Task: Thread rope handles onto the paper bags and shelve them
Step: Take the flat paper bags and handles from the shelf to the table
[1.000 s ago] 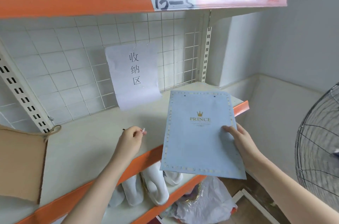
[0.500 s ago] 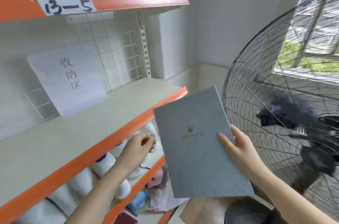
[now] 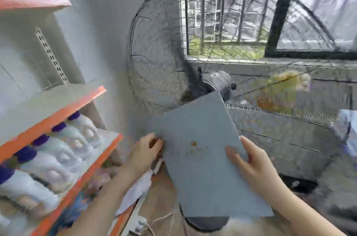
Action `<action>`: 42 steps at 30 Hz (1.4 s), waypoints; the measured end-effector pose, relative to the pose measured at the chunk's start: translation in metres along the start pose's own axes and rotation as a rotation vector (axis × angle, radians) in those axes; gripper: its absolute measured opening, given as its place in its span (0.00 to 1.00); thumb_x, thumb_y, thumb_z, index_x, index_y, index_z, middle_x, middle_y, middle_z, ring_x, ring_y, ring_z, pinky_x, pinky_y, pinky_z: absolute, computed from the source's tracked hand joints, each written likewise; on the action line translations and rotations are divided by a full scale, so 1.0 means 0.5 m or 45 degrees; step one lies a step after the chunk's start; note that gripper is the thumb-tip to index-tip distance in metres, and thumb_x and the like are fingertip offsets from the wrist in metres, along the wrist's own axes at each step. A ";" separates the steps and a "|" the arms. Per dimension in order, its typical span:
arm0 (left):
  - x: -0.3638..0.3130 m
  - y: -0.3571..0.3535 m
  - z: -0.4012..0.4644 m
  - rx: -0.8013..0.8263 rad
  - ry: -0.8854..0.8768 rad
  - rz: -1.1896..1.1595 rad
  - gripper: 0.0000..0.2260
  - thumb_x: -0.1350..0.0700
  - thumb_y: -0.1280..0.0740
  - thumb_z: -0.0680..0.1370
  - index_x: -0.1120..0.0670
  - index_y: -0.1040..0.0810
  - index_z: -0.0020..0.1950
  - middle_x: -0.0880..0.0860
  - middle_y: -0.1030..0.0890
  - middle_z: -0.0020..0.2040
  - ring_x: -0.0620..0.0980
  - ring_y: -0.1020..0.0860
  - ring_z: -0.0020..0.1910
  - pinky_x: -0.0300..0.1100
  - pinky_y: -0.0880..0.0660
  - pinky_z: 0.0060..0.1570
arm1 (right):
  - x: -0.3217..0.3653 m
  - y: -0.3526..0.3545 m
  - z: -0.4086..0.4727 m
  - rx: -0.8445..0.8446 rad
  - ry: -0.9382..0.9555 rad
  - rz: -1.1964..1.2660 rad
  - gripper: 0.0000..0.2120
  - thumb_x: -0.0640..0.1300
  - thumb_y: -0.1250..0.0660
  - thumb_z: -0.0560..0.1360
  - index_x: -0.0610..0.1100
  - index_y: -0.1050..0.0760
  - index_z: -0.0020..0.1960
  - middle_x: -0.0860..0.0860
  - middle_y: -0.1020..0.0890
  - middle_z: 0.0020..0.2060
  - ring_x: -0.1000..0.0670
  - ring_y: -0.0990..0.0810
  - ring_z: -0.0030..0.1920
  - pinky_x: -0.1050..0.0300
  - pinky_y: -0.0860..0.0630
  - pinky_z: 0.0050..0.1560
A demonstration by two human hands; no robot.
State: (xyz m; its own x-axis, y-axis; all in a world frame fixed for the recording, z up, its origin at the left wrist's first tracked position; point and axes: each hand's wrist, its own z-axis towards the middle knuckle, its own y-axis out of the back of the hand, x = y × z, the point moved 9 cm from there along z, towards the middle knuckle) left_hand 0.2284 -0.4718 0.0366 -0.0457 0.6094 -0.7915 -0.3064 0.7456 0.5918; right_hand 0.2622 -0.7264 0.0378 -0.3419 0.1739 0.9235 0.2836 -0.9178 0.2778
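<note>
Two hands hold one flat grey-blue paper bag [image 3: 204,158] in mid-air, tilted, its gold crown and PRINCE print facing up. The right hand [image 3: 253,166] grips the bag's right edge, thumb curled over the front. The left hand [image 3: 145,149] meets the left edge with fingers curled against it; whether it pinches the bag or anything else cannot be told through the blur. Behind the bag stands a large wire-caged fan [image 3: 202,73], with a barred window [image 3: 231,11] beyond. Off to the left, orange-edged shelves [image 3: 63,110] carry white bottles with purple caps [image 3: 63,139].
</note>
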 end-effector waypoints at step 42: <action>-0.796 -1.024 -0.061 0.864 -0.356 -0.554 0.07 0.62 0.40 0.80 0.54 0.25 0.45 0.48 0.24 0.24 0.51 0.25 0.31 0.48 0.25 0.41 | -0.177 1.016 -0.612 -1.500 -0.433 -0.054 0.02 0.41 0.33 0.76 0.43 0.21 0.46 0.50 0.15 0.39 0.50 0.17 0.38 0.56 0.22 0.36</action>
State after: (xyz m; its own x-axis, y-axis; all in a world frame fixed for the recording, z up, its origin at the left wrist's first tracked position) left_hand 0.3747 -1.1043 0.0441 0.2075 0.2090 -0.9556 0.3976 0.8745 0.2776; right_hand 0.1625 -1.3171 0.0162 -0.0298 0.1336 0.9906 -0.7658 -0.6400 0.0633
